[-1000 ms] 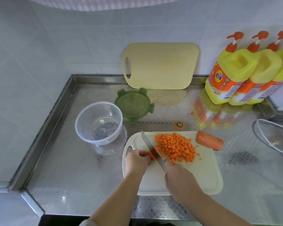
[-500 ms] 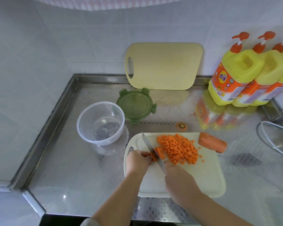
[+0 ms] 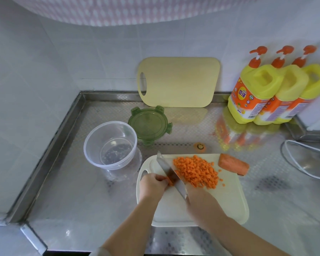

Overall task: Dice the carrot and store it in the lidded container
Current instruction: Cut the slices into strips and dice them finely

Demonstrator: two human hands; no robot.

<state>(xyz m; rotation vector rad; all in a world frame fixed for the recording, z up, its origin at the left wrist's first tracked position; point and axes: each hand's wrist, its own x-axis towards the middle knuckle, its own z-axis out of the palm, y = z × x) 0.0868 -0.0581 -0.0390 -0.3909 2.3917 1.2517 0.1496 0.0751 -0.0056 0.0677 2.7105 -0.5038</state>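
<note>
On the white cutting board (image 3: 229, 204) lies a heap of diced carrot (image 3: 197, 171), with a whole carrot chunk (image 3: 233, 164) at its far right corner. My left hand (image 3: 151, 184) pinches a few thin carrot strips (image 3: 171, 182) against the board. My right hand (image 3: 199, 200) grips the handle of a knife (image 3: 169, 170); its blade comes down on those strips just right of my left fingers. A clear round container (image 3: 110, 144) stands open to the left of the board. Its green lid (image 3: 149, 124) lies behind it.
A beige cutting board (image 3: 179, 82) leans on the tiled back wall. Three yellow detergent bottles (image 3: 255, 93) stand at the back right. A carrot end (image 3: 199, 146) lies on the steel counter behind the white board. A glass lid (image 3: 307, 159) lies at far right.
The knife has kept chopping and the strips under my left hand have grown shorter. Both hands stay in the same place on the board.
</note>
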